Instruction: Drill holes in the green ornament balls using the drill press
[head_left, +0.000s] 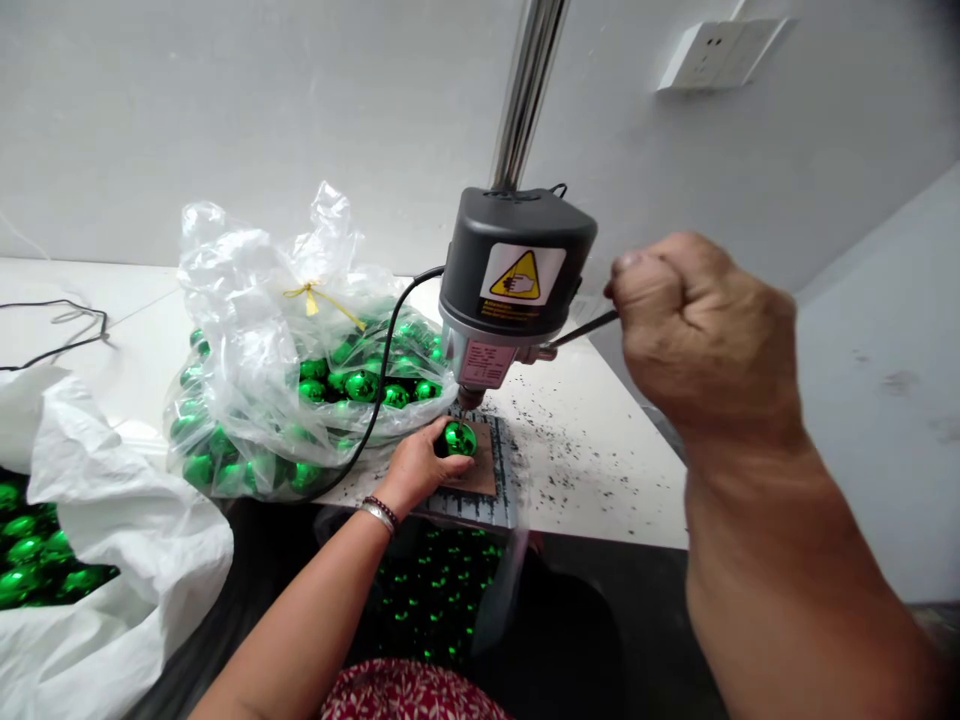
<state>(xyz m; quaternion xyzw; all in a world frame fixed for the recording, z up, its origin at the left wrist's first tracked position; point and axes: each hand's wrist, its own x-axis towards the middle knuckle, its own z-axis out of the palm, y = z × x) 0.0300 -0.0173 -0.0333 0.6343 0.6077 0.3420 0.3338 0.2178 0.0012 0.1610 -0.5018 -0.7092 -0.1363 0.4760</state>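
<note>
A shiny green ball (460, 438) rests on a brown board (480, 472) under the chuck of a dark grey drill press (517, 260). My left hand (420, 466) grips the ball between thumb and fingers from its left side. The drill bit comes down at the top of the ball; whether it has entered the surface is too small to tell. At the right, my right hand (697, 335) is closed round the end of the press's lever (589, 328), higher than the ball and nearer the camera.
A clear plastic bag (247, 340) of green balls lies left of the press, a black cable (386, 375) across its front. A white sack (135, 530) with green balls is at lower left. More balls (435, 595) sit below the table edge. Dark shavings dot the white table (637, 470).
</note>
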